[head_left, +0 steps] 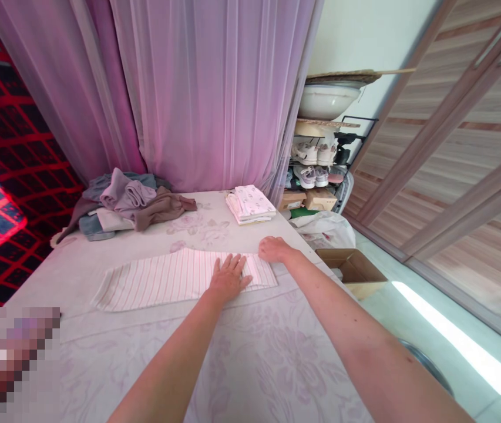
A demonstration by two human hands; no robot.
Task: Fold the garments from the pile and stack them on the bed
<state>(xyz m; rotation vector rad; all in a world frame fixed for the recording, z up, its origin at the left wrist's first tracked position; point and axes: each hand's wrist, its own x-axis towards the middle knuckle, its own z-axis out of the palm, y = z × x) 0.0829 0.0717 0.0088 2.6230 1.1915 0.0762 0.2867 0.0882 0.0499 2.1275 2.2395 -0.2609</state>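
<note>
A pair of white and pink striped trousers (157, 282), folded lengthwise, lies stretched across the bed. My left hand (228, 279) rests flat on the trousers near their right end, fingers spread. At the far right corner of the same garment, my right hand (272, 249) is closed, its fingers curled at the cloth edge; the fingertips are hidden. Beyond my hands sits a neat stack of folded patterned clothes (252, 204). A loose heap of purple, brown and blue-grey clothes (131, 202) is piled at the back left.
The bed's floral sheet (285, 346) spreads beneath everything. Purple curtains (215, 94) hang behind. To the right stand a shoe rack (316, 155) topped by a white basin (327, 101), an open cardboard box (351, 270) and a wooden wardrobe (444, 129). A blurred patch covers the lower left.
</note>
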